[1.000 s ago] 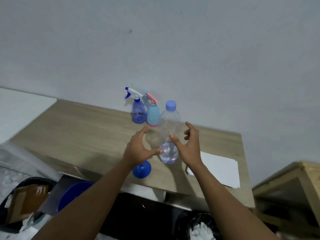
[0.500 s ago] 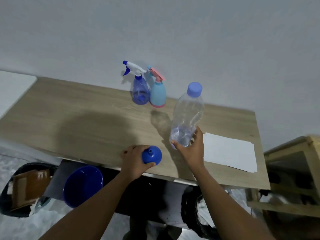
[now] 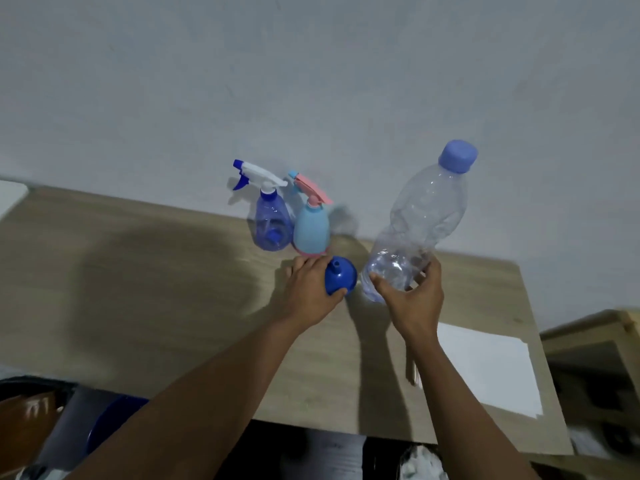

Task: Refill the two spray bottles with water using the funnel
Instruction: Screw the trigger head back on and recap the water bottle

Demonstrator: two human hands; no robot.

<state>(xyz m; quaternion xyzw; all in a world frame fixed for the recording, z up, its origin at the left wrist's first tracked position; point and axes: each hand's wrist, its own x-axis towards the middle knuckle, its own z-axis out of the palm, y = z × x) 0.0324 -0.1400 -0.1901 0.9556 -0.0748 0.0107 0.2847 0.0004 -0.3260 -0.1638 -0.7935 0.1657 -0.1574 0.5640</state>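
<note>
Both your forearms reach forward over the wooden table (image 3: 138, 271). Your left hand (image 3: 308, 292) is wrapped around the blue funnel (image 3: 340, 277), spout up. Your right hand (image 3: 414, 301) grips the base of the clear water bottle (image 3: 420, 220), tilted right, blue cap on; no label readable. Just beyond the funnel, against the wall, stand the translucent blue spray bottle (image 3: 270, 223) and light blue spray bottle (image 3: 311, 230), touching.

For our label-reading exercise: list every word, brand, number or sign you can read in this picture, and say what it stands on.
None can be read.
Water bottle: clear, no label showing.
Two spray bottles: no print visible.
Funnel: plain blue.
White sheet: blank.
</note>
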